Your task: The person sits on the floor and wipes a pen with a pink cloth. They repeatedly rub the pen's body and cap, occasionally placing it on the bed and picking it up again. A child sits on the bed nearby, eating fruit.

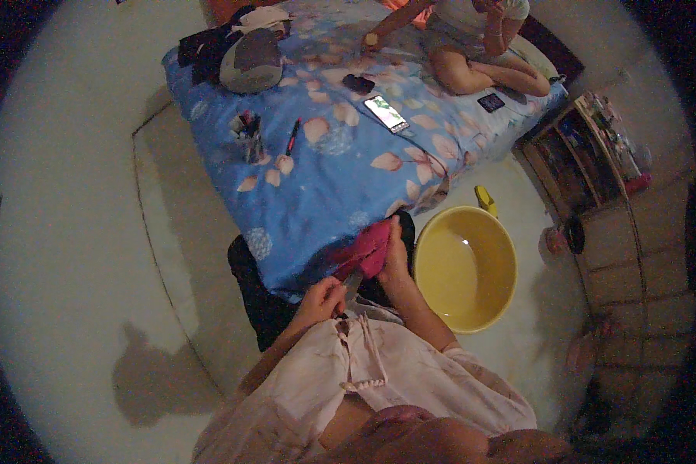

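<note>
Just off the near edge of the bed, my right hand (395, 259) grips a magenta piece that looks like a soft pouch or folded cloth (373, 246). A dark line runs across it. My left hand (319, 300) is closed close to its lower side, fingers curled around something narrow and greyish (353, 281). The kind of that narrow thing is too blurred to make out. It points from my left hand toward the magenta piece.
A bed with a blue flowered sheet (317, 193) lies ahead, carrying a lit phone (386, 114), a pen holder (249, 139), a red-black pen (293, 137) and a grey-white bag (253, 62). Another person (472, 54) sits there. A yellow basin (465, 267) stands right; shelves (580, 147) beyond.
</note>
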The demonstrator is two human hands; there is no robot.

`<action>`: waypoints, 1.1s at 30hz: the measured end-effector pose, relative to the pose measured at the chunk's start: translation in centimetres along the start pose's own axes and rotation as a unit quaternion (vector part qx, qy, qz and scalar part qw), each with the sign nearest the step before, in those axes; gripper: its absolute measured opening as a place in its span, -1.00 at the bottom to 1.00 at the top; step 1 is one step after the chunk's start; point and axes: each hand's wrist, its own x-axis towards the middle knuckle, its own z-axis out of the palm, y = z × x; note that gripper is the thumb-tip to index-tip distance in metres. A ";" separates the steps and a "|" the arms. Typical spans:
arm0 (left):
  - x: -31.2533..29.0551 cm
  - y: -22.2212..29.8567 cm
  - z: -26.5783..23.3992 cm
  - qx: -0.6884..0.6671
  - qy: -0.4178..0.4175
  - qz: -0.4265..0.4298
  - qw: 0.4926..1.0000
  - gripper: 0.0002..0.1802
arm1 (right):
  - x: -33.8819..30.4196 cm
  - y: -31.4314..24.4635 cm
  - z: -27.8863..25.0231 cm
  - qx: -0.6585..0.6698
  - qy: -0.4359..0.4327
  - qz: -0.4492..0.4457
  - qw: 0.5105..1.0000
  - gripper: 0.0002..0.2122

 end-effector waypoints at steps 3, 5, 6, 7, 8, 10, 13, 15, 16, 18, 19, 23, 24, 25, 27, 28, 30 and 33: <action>-0.7 1.8 -0.7 -0.102 -0.023 -0.048 0.993 -0.77 | 0.3 -1.8 -1.7 0.112 -0.111 0.025 0.987 -0.50; -0.5 3.1 -0.7 -0.143 -0.006 -0.087 0.986 -0.75 | -1.5 -1.5 -0.9 0.095 -0.116 0.051 0.987 -0.51; 0.0 3.1 -0.2 -0.152 0.026 -0.080 0.985 -0.72 | -2.5 -0.9 -0.8 0.077 -0.121 0.079 0.987 -0.52; 0.4 3.0 0.3 -0.160 0.057 -0.072 0.983 -0.70 | -2.8 0.6 -1.6 0.056 -0.155 0.104 0.981 -0.52; 0.7 2.4 0.7 -0.161 0.061 -0.072 0.982 -0.70 | -4.0 1.3 -0.7 0.054 -0.157 0.107 0.980 -0.52; 1.9 1.1 1.5 0.222 0.206 0.178 0.936 -0.65 | -6.0 2.2 1.6 -0.051 -0.123 0.125 0.983 -0.57; 2.0 -0.4 1.9 0.189 0.145 0.147 0.960 -0.63 | -4.4 2.5 0.6 -0.066 -0.092 0.054 0.992 -0.60; 1.7 0.6 2.0 0.192 0.113 0.139 0.965 -0.63 | -3.3 1.2 0.5 -0.035 -0.052 0.071 0.996 -0.58; 1.2 1.1 2.0 0.111 0.047 0.036 0.992 -0.63 | -2.8 0.8 0.5 -0.034 -0.053 0.071 0.995 -0.58; 0.8 1.7 1.8 0.027 -0.019 -0.068 0.997 -0.64 | -2.7 -0.5 1.0 0.064 -0.055 0.000 0.996 -0.55; 0.9 1.1 1.3 -0.040 -0.059 -0.052 0.996 -0.64 | -2.7 -1.6 1.0 0.066 -0.083 0.008 0.994 -0.56; 0.3 1.5 1.0 -0.136 -0.085 -0.026 0.987 -0.65 | -2.3 -2.8 1.1 0.127 -0.096 0.043 0.986 -0.53; 0.3 2.0 0.9 -0.135 -0.085 -0.026 0.987 -0.65 | -3.0 -2.9 1.7 0.127 -0.096 0.043 0.986 -0.53; 0.6 2.6 1.0 -0.121 -0.055 -0.005 0.991 -0.65 | -4.1 -2.7 2.2 0.077 -0.121 0.079 0.987 -0.53; 1.1 2.3 1.4 -0.106 -0.029 0.016 0.994 -0.65 | -4.9 0.3 1.8 0.025 -0.102 0.087 0.991 -0.54; 1.8 0.9 1.7 0.043 0.074 0.169 0.982 -0.65 | -4.5 1.4 0.7 0.025 -0.102 0.086 0.991 -0.54; 1.7 2.3 2.2 0.190 0.169 0.311 0.916 -0.64 | -5.1 1.4 0.7 -0.076 -0.071 0.059 0.993 -0.56; 0.6 3.2 2.0 0.022 0.011 -0.076 0.997 -0.61 | -2.9 0.9 -0.5 -0.045 -0.057 0.073 0.995 -0.57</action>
